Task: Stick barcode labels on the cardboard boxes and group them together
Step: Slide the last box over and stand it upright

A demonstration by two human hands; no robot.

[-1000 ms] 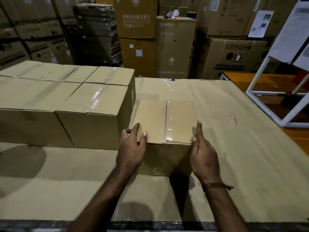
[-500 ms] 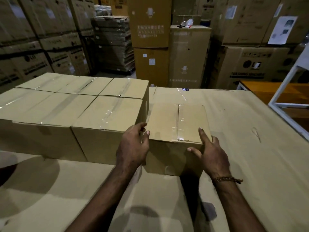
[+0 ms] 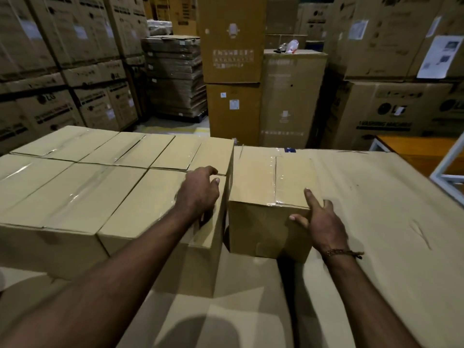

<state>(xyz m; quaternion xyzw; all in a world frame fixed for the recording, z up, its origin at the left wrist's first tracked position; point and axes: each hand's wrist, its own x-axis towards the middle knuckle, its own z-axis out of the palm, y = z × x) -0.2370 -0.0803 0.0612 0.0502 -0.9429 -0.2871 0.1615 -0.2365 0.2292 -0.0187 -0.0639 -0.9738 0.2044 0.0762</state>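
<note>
Cardboard box [image 3: 271,187] now sits closer beside our stack [image 3: 105,192]; left hand [image 3: 198,194] has shifted there, fingers curled loosely, right hand [image 3: 324,222] splayed, pushing.

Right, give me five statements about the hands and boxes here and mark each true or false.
1. The right hand touches the near right corner of the small box. True.
2. The left hand is on the small box. False: it rests on the grouped boxes.
3. The small box is stacked on the group. False: it sits beside it on the cardboard-covered table.
4. A bracelet is on the right wrist. True.
5. Clear tape seals the small box's top. True.
</note>
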